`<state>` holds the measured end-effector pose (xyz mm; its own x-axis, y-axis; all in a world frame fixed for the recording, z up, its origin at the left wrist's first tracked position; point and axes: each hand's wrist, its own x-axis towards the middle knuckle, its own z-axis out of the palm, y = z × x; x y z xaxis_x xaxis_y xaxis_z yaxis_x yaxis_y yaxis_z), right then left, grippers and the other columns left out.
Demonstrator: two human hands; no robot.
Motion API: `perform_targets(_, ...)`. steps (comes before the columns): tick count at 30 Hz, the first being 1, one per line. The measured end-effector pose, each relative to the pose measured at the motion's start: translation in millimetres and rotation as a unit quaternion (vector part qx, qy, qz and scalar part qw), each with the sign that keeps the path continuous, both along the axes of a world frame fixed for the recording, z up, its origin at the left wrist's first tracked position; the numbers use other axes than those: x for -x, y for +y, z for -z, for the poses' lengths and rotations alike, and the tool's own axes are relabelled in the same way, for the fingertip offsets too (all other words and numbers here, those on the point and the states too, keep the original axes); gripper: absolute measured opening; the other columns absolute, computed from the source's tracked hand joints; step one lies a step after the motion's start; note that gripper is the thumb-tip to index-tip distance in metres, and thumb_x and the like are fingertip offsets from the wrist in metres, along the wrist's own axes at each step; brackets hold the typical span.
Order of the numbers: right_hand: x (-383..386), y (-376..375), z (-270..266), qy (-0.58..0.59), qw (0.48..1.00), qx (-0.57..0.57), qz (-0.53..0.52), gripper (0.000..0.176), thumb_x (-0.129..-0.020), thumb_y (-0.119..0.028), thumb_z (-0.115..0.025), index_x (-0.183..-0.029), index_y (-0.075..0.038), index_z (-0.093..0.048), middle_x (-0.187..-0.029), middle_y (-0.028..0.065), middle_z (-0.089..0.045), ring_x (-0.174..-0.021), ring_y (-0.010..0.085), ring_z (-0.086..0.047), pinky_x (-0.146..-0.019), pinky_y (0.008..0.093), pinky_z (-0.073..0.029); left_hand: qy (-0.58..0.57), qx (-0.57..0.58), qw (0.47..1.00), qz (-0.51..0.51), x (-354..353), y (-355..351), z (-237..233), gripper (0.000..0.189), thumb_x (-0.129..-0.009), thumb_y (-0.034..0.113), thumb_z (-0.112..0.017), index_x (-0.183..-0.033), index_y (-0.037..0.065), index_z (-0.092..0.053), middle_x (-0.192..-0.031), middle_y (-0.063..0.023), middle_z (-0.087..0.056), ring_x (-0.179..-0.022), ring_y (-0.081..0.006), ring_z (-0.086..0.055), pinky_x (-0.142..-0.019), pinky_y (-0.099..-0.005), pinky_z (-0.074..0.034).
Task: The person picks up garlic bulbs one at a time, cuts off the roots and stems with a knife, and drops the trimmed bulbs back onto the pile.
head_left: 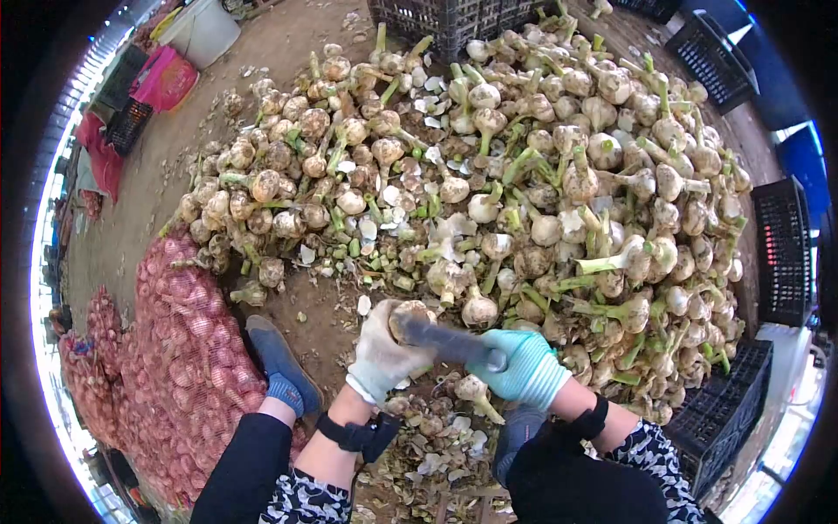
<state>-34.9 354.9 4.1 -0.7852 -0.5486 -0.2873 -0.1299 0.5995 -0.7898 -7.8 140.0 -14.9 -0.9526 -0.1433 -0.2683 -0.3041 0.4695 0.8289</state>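
Note:
Low in the middle of the head view, my left hand (381, 352), in a pale glove, is wrapped round a garlic bulb (412, 320). My right hand (520, 367), in a light green and white glove, grips the handle of a knife (445, 341). The dark, motion-blurred blade points left and reaches the bulb; whether it touches cannot be made out. A large heap of garlic bulbs with stems (602, 148) lies beyond my hands. Cut stem pieces (349, 262) and loose skins lie on the ground in front of them.
Full red mesh sacks of garlic (188, 367) stand at the left. Black crates are at the top (449, 22), right (783, 253) and lower right (720, 410). A white bucket (202, 33) and a pink bag (166, 80) are at the upper left. My shoes flank the peelings (423, 437).

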Motion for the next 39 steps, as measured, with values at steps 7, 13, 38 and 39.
perform_targets(7,-8,-20,-23,0.156,0.981,-0.025,-0.115,0.015,-0.063,-0.016,-0.065,-0.072,-0.011,-0.054,-0.063,0.0080,-0.054,-0.062,0.0301,-0.057,-0.057,0.0403,-0.044,-0.012,-0.135,0.990,-0.045,-31,-5,2,0.064,-0.064,0.017,-0.078,-0.118,0.000,-0.049,-0.101,-0.0108,-0.062,-0.092,-0.0159,-0.059,-0.083,-0.0291,-0.047)
perform_targets(13,-5,-20,-25,0.106,0.982,-0.076,-0.139,0.014,-0.064,-0.017,-0.063,-0.073,-0.011,-0.055,-0.064,0.0075,-0.055,-0.065,0.0297,-0.058,-0.060,0.0413,-0.044,-0.024,-0.128,0.989,-0.074,-43,-8,20,0.064,-0.063,0.023,-0.077,-0.116,0.000,-0.050,-0.099,-0.0135,-0.063,-0.091,-0.0228,-0.061,-0.083,-0.0331,-0.047)
perform_targets(38,-33,-68,28,-0.215,0.933,0.204,0.205,0.015,-0.077,-0.016,-0.069,-0.085,-0.004,-0.063,-0.076,0.0018,-0.065,-0.069,0.0084,-0.057,-0.061,0.0253,-0.048,0.092,-0.656,0.562,-0.496,26,13,-27,0.021,-0.080,0.033,-0.059,-0.083,0.012,-0.057,-0.073,-0.0058,-0.058,-0.071,-0.0236,-0.056,-0.077,-0.0441,-0.046)
perform_targets(39,-37,-66,42,-0.235,0.938,0.178,0.184,0.017,-0.076,-0.017,-0.070,-0.085,-0.004,-0.063,-0.077,0.0027,-0.066,-0.068,0.0089,-0.057,-0.061,0.0263,-0.048,0.067,-0.717,0.529,-0.448,16,6,-29,0.024,-0.079,0.035,-0.059,-0.080,0.012,-0.057,-0.073,-0.0063,-0.058,-0.071,-0.0232,-0.056,-0.076,-0.0457,-0.045)
